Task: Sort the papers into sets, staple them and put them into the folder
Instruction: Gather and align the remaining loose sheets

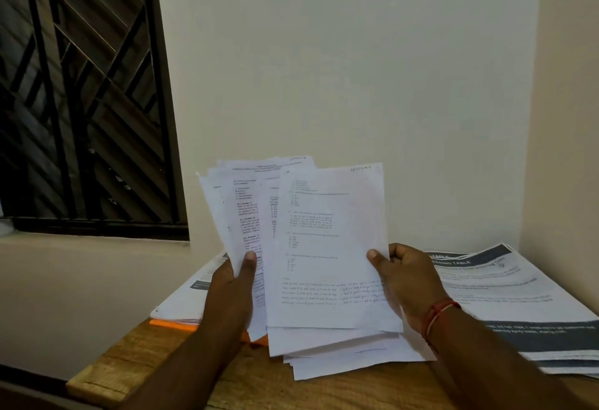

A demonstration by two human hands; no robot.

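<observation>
I hold a fanned bunch of printed white papers [246,202] upright above the wooden table [136,354]. My left hand [231,289] grips the fan's lower left, thumb across the front. My right hand [405,276] pinches the front sheet [330,241] at its right edge; that sheet has "SECTION" handwritten at the top right. More loose white sheets [343,357] lie on the table under my hands. An orange folder [168,324] peeks out flat beneath the papers at the left. No stapler is in view.
Newspaper [505,283] covers the table's right and back parts. A cream wall rises right behind the table, with a corner at the right. A dark barred window [81,95] is at upper left. The table's front left edge is near my left forearm.
</observation>
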